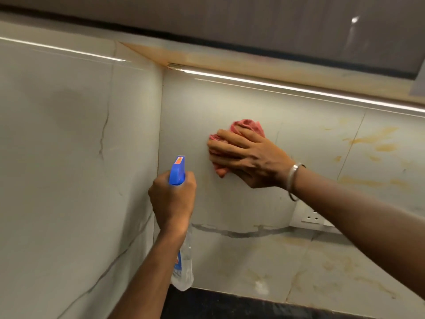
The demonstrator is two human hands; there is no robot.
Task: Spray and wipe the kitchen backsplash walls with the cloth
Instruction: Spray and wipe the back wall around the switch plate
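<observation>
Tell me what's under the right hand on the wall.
A bunched pink cloth, pressed against the backsplash tile by the right hand. The tile patch behind it is covered, unseen.

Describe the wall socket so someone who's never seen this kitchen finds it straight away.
From the corner where the backsplash walls meet, follow the right-hand wall. Low down, below the wrist of the right hand pressing the pink cloth, sits the socket. It is the only white plate with small holes among marbled tiles.
</observation>
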